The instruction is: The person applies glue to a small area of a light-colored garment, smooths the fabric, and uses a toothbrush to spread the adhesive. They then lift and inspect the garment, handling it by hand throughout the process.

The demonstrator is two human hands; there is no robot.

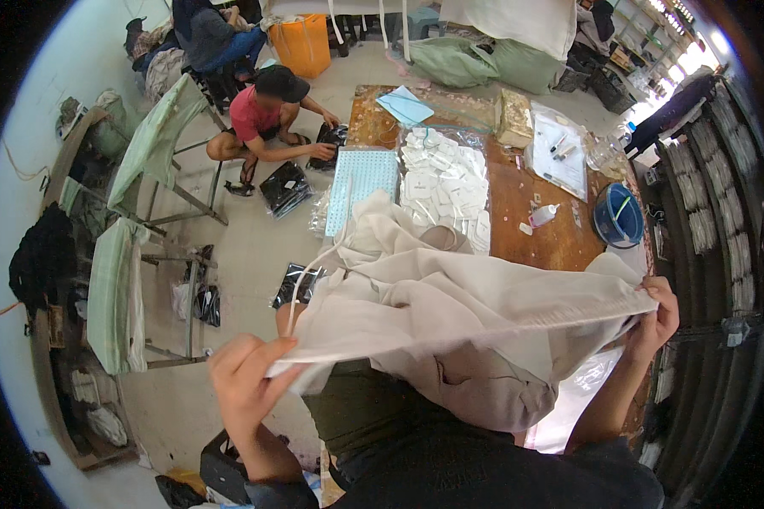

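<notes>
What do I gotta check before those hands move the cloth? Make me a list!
1. Left hand gripping the cloth: ok, fingers pinch its edge.
2. Right hand gripping too: ok, at the other end.
3. Cloth smooth: not ok, it is bunched and folded.
4. Bottle apart from the cloth: ok.
5. Bucket untouched by the cloth: cannot tell, they look close.

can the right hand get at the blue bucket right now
Probably not without letting go: the right hand holds the pale cloth. Otherwise the blue bucket looks near, its top clear of the cloth.
</notes>
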